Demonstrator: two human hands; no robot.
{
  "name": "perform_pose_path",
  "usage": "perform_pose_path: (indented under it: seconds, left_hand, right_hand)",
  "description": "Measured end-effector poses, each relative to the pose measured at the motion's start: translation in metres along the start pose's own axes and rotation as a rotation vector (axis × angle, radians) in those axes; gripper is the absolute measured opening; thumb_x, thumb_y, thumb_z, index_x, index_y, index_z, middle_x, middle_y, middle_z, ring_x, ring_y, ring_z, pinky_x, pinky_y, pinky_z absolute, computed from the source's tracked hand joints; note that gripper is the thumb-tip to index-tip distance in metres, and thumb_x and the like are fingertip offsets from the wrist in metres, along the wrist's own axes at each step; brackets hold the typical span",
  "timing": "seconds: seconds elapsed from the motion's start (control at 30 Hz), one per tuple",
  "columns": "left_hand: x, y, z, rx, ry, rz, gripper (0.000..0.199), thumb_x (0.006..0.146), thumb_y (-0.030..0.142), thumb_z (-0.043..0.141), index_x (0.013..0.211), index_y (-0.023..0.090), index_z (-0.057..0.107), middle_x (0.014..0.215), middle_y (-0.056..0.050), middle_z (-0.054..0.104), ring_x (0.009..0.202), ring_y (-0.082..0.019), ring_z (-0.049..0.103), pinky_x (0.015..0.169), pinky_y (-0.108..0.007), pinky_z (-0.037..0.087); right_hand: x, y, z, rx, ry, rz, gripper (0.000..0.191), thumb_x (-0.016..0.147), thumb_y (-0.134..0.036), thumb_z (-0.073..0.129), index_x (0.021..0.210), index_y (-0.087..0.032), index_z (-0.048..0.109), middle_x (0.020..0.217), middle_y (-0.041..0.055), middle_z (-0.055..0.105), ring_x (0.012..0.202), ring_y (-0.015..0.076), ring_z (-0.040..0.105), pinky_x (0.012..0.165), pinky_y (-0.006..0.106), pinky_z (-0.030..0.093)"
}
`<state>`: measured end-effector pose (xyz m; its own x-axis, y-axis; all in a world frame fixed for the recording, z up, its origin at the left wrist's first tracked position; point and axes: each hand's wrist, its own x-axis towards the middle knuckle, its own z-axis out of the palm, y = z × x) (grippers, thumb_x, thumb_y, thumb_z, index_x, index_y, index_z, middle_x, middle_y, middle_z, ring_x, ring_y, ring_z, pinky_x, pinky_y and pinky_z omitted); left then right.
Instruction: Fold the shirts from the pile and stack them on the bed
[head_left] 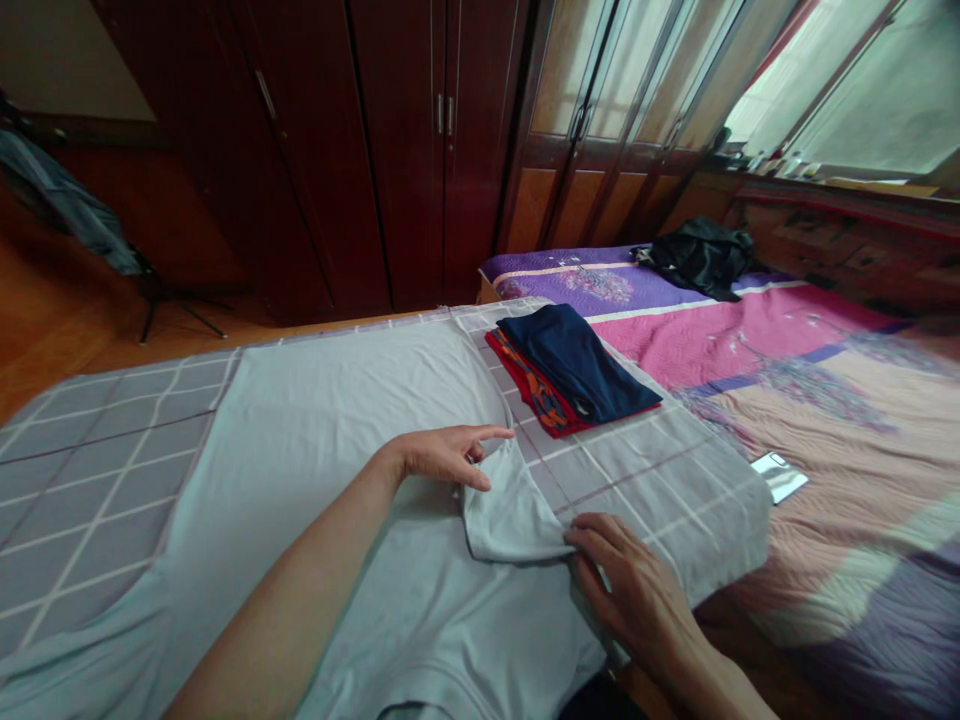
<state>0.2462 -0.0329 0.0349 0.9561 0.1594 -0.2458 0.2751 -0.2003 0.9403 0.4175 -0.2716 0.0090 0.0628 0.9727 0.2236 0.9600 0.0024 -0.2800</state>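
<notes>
A pale grey-green shirt (330, 400) lies spread on a grey checked cloth (97, 450), its neckline close to the bottom edge of the view. One sleeve (510, 510) is folded inward onto the body. My left hand (450, 455) hovers at the upper end of that sleeve, index finger stretched out and thumb apart, holding nothing. At the sleeve's right corner, the fingers of my right hand (630, 590) pinch the hem. Beyond the sleeve sits a stack of folded clothes, a navy piece (577, 360) on top of red and orange patterned ones (525, 385).
To the right is a bed with a colourful quilt (787, 400), bearing a phone (780, 477) and a black garment or bag (701, 257). Dark red wardrobes (405, 150) stand behind. At the far left, grey clothing (67, 195) hangs above a tripod (161, 300).
</notes>
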Motion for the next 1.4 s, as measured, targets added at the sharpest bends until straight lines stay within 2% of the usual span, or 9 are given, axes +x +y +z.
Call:
perform_pose_path:
  seconds: [0.17,0.3,0.43,0.63,0.73,0.87,1.0,1.13,1.4]
  left_hand:
    - [0.020,-0.007,0.013,0.068,0.394,-0.079,0.037,0.070,0.012,0.053,0.105,0.011,0.063,0.053,0.006,0.045,0.045,-0.008,0.041,0.046,-0.020,0.030]
    - [0.029,-0.011,0.022,0.092,0.526,-0.074,0.032,0.069,0.009,0.053,0.099,0.010,0.063,0.055,0.005,0.048,0.047,-0.009,0.043,0.048,-0.020,0.030]
    - [0.032,-0.014,0.026,0.059,0.524,-0.059,0.033,0.072,0.010,0.050,0.103,0.012,0.060,0.057,0.005,0.050,0.045,-0.008,0.045,0.046,-0.019,0.032]
    - [0.035,-0.017,0.027,0.064,0.560,-0.059,0.032,0.072,0.010,0.052,0.103,0.011,0.060,0.061,0.004,0.053,0.046,-0.007,0.048,0.045,-0.017,0.034]
    - [0.036,-0.018,0.028,0.071,0.577,-0.072,0.033,0.074,0.012,0.052,0.106,0.013,0.059,0.064,0.003,0.056,0.044,-0.007,0.050,0.043,-0.017,0.036]
    - [0.038,-0.020,0.030,0.078,0.585,-0.082,0.032,0.075,0.014,0.054,0.106,0.014,0.059,0.065,0.003,0.056,0.042,-0.008,0.050,0.040,-0.017,0.036]
    - [0.039,-0.022,0.029,0.077,0.582,-0.091,0.032,0.075,0.014,0.052,0.107,0.014,0.059,0.066,0.003,0.056,0.041,-0.008,0.051,0.038,-0.018,0.037]
    - [0.038,-0.022,0.029,0.078,0.577,-0.087,0.032,0.075,0.014,0.052,0.107,0.013,0.059,0.067,0.003,0.057,0.041,-0.008,0.051,0.038,-0.018,0.037]
    - [0.037,-0.023,0.025,0.071,0.558,-0.048,0.033,0.074,0.013,0.053,0.106,0.010,0.060,0.062,0.003,0.055,0.045,-0.009,0.051,0.043,-0.018,0.039]
  right_hand:
    - [0.014,0.005,-0.003,-0.067,0.065,0.161,0.022,0.089,-0.026,0.041,0.098,-0.022,0.061,0.092,0.0059,0.063,0.085,0.0216,0.062,0.071,0.034,0.050]
    - [0.013,-0.014,0.000,-0.057,0.168,-0.034,0.021,0.088,-0.019,0.043,0.101,-0.019,0.060,0.102,0.0101,0.060,0.092,0.0223,0.059,0.075,0.034,0.049]
    - [0.023,-0.029,0.004,-0.026,0.088,-0.165,0.021,0.087,-0.018,0.044,0.096,-0.018,0.063,0.098,0.0105,0.061,0.085,0.0215,0.058,0.071,0.032,0.046]
    - [0.060,0.001,0.000,0.026,-0.116,0.321,0.034,0.092,-0.037,0.041,0.071,-0.020,0.062,0.066,0.0023,0.062,0.061,0.0176,0.058,0.054,0.027,0.035]
    - [0.063,0.013,-0.004,-0.040,-0.034,0.415,0.027,0.091,-0.036,0.043,0.082,-0.022,0.064,0.075,0.0018,0.066,0.064,0.0183,0.060,0.055,0.027,0.033]
    - [0.051,0.007,-0.002,0.013,0.143,0.269,0.022,0.091,-0.032,0.044,0.087,-0.021,0.062,0.084,0.0020,0.063,0.063,0.0145,0.058,0.060,0.027,0.038]
    - [0.044,-0.009,0.005,-0.018,0.059,0.057,0.018,0.089,-0.033,0.051,0.092,-0.020,0.063,0.088,0.0050,0.060,0.079,0.0194,0.059,0.065,0.028,0.041]
    - [0.048,-0.008,0.010,-0.119,-0.019,0.084,0.014,0.088,-0.026,0.053,0.084,-0.018,0.063,0.083,0.0055,0.057,0.079,0.0219,0.058,0.064,0.030,0.041]
    - [0.039,-0.017,-0.009,0.272,0.202,-0.059,0.015,0.092,-0.021,0.047,0.087,-0.017,0.060,0.086,0.0049,0.058,0.076,0.0148,0.058,0.067,0.026,0.043]
